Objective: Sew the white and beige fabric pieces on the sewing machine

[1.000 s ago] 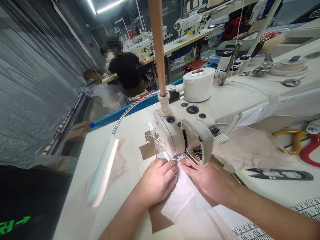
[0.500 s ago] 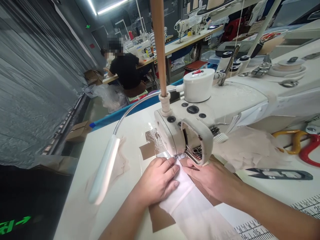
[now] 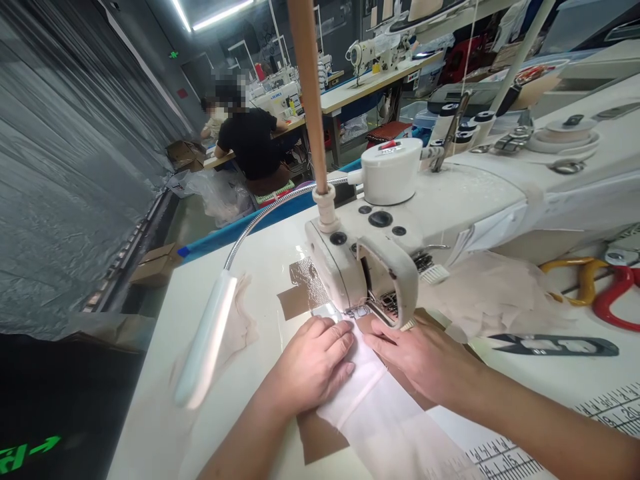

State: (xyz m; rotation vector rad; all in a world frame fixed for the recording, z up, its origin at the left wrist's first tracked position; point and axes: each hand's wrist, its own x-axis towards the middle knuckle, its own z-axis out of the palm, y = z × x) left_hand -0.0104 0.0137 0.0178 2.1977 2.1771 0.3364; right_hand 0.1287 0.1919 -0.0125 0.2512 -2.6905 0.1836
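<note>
A strip of sheer pale pink fabric (image 3: 395, 427) runs up under the needle area of a white sewing machine (image 3: 333, 267). My left hand (image 3: 317, 363) lies over the fabric's left edge, palm down, with its fingers stretched towards the presser foot and the thumb apart. On the other side, my right hand (image 3: 425, 357) rests flat with its fingertips at the fabric's right edge, just below the machine's guard. Both hands press on the cloth rather than wrap round it. The right hand's far fingers are partly hidden behind the guard. Brown patches (image 3: 323, 440) show on the tabletop beneath the fabric.
A lamp (image 3: 207, 340) on a bendy neck stands left of the machine head. To the right lie thread snips (image 3: 555, 345), scissors with red and yellow handles (image 3: 613, 297), and crumpled sheer fabric (image 3: 495, 293). Ruler markings (image 3: 505, 460) edge the near right. A person (image 3: 253, 137) sits farther back.
The view has shifted slightly, moving the machine a little left in the picture. Both hands stay on the fabric in nearly the same positions beside the presser foot.
</note>
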